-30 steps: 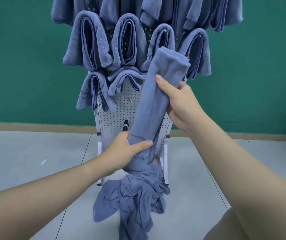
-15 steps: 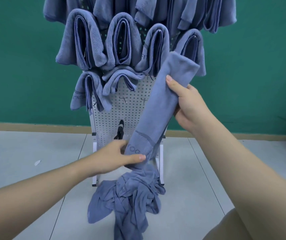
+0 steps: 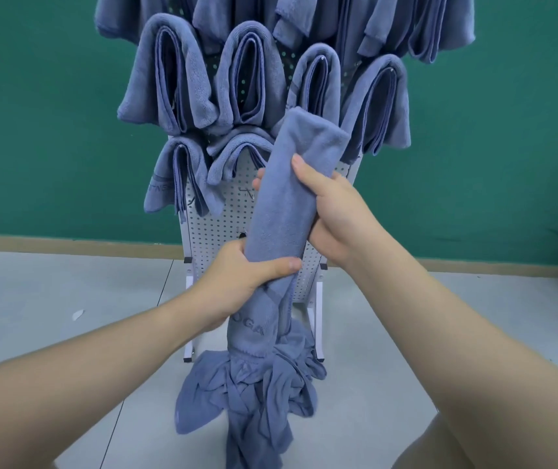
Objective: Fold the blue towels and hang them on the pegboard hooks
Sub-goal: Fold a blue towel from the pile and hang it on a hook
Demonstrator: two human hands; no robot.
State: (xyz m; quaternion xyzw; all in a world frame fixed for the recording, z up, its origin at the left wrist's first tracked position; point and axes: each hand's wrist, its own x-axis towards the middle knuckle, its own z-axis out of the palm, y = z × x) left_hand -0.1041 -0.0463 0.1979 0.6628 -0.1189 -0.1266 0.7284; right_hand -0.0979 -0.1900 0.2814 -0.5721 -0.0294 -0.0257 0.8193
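While the folded towel (image 3: 291,198) was held up in front of the pegboard (image 3: 216,228), it stood as a long narrow strip, tilted, its doubled upper end level with the board's middle row and its lower end trailing toward the floor. Right hand (image 3: 331,214) gripped the strip near the top, thumb across the front, fingers wrapped behind. Left hand (image 3: 247,279) gripped it lower down, thumb lying over the cloth. Both grips were closed on this one towel; it was not yet on a hook.

Behind it, hung towels (image 3: 176,79) already filled the board's top edge and middle row, each looped over a hook. Two more hung along the left side of the next row down (image 3: 176,177). To their right the perforated face showed bare, with small hooks apparently free, though too small to be sure.

On the floor (image 3: 67,299) at the foot of the stand lay a crumpled heap of blue cloth (image 3: 253,394), unfolded.

Judgement: well past halfway. Left to do: hang this one, then fold and hang the heap.
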